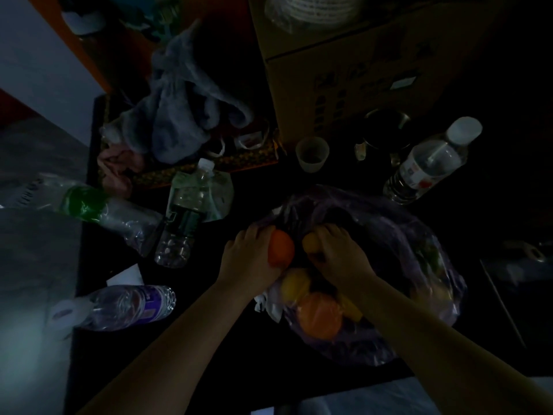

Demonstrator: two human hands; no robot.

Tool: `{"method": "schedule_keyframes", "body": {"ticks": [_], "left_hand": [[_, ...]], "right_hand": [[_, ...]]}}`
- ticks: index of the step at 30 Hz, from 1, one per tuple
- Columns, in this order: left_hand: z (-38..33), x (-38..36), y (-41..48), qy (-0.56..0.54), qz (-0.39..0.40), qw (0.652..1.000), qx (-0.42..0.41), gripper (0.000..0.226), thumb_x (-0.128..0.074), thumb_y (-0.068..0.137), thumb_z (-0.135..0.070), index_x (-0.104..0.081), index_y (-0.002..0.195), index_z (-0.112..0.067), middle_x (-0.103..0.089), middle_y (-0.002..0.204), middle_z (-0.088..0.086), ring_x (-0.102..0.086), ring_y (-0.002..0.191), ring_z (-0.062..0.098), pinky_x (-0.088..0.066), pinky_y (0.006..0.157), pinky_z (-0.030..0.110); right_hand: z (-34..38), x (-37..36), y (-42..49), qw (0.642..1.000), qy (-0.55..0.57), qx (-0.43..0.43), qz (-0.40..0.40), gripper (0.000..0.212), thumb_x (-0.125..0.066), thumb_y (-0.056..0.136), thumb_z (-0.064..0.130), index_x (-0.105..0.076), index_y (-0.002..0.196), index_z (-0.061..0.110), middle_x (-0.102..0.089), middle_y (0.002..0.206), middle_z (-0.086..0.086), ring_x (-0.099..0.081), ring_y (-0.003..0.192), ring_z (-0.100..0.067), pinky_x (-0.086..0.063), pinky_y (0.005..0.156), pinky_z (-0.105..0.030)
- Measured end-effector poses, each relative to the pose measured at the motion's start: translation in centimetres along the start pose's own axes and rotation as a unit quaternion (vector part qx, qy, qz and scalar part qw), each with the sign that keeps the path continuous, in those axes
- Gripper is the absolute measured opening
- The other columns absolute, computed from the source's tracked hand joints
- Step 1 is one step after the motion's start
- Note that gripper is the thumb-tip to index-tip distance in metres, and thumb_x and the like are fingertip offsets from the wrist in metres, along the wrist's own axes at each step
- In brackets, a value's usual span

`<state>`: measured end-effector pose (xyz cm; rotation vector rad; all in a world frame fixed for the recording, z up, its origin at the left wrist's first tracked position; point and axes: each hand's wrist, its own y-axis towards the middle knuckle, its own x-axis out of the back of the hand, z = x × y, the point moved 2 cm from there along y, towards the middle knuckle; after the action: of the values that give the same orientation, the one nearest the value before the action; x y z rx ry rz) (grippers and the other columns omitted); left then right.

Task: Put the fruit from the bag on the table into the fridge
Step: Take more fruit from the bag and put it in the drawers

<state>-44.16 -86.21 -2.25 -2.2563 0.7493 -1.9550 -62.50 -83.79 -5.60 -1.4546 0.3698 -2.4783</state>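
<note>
– Fruit: where do we have it?

– Two pieces in hand, the rest bagged. Our left hand (248, 256) curls round an orange fruit (281, 248), fingers over its top. Our right hand (341, 256) grips a smaller yellowish fruit (311, 242) just beside it. Both hands sit at the mouth of the purple bag (404, 235), which lies on the dark table (239, 354).

– What lies below them?

– Nearer to us than the hands, seen through the plastic: a yellow fruit (294, 284) and a large orange one (320, 316), touching. The light is poor. Whether more sits under the right forearm, we cannot tell.

– How do we lift cleanly?

– Our judgement: raise both hands straight up and out of the opening, so the film does not drag on the knuckles. The bag looks thin and slack; if it clings, the fruit inside may roll toward our edge of the table. We hold firmly but do not squeeze.

– Hazards round about?

– A water bottle (179, 229) stands just left of the left hand and looks easy to tip if that elbow swings out. A second bottle (428, 166) and a cup (312, 154) stand beyond the right hand, well apart from it.

– And the fridge?

– Not in view. With one fruit in each hand, we would probably need to free a hand for the door.
</note>
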Motion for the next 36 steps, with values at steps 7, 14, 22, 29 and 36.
{"method": "schedule_keyframes", "body": {"ticks": [7,14,22,29,36], "left_hand": [[-0.2,0.5,-0.6,-0.003,-0.026,1.000,-0.011,0.081,-0.060,0.080,-0.056,-0.026,0.146,-0.024,-0.034,0.147,0.003,-0.035,0.131,0.027,-0.034,0.099,0.039],[-1.3,3.5,-2.7,-0.069,-0.096,0.991,-0.063,0.079,-0.063,0.080,-0.055,-0.028,0.145,-0.026,-0.036,0.145,0.001,-0.035,0.131,0.025,-0.033,0.104,0.041],[-3.3,7.8,-6.8,-0.124,-0.107,0.971,-0.173,0.080,-0.062,0.083,-0.057,-0.020,0.146,-0.033,-0.025,0.151,-0.005,-0.023,0.139,0.022,-0.029,0.109,0.046],[-2.9,10.1,-14.1,-0.165,-0.123,0.931,-0.303,0.076,-0.065,0.083,-0.048,-0.025,0.146,-0.029,-0.027,0.149,-0.004,-0.024,0.137,0.019,-0.031,0.107,0.038],[0.0,12.8,-22.9,-0.188,-0.149,0.876,-0.419,0.075,-0.071,0.078,-0.039,-0.035,0.142,-0.022,-0.037,0.139,0.000,-0.034,0.128,0.019,-0.030,0.101,0.028]], "right_hand": [[-0.1,0.3,-0.6,0.999,0.016,-0.006,-0.030,0.049,-0.058,0.089,0.030,-0.041,0.131,0.010,-0.042,0.134,-0.007,-0.038,0.124,-0.026,-0.044,0.085,-0.035],[1.6,3.1,-4.0,0.990,0.051,-0.016,-0.130,0.045,-0.061,0.089,0.026,-0.045,0.129,0.013,-0.045,0.132,-0.007,-0.039,0.125,-0.026,-0.047,0.085,-0.039],[5.8,7.1,-11.8,0.969,0.019,-0.060,-0.239,0.056,-0.062,0.089,0.032,-0.038,0.138,0.020,-0.039,0.142,-0.001,-0.037,0.130,-0.024,-0.040,0.091,-0.034],[11.5,6.9,-22.0,0.934,-0.031,-0.127,-0.331,0.060,-0.071,0.079,0.026,-0.047,0.133,0.020,-0.048,0.135,-0.005,-0.044,0.124,-0.028,-0.040,0.097,-0.039],[19.4,5.5,-31.6,0.888,-0.079,-0.176,-0.418,0.051,-0.069,0.081,0.028,-0.051,0.127,0.018,-0.052,0.127,-0.003,-0.048,0.116,-0.026,-0.041,0.086,-0.033]]}}
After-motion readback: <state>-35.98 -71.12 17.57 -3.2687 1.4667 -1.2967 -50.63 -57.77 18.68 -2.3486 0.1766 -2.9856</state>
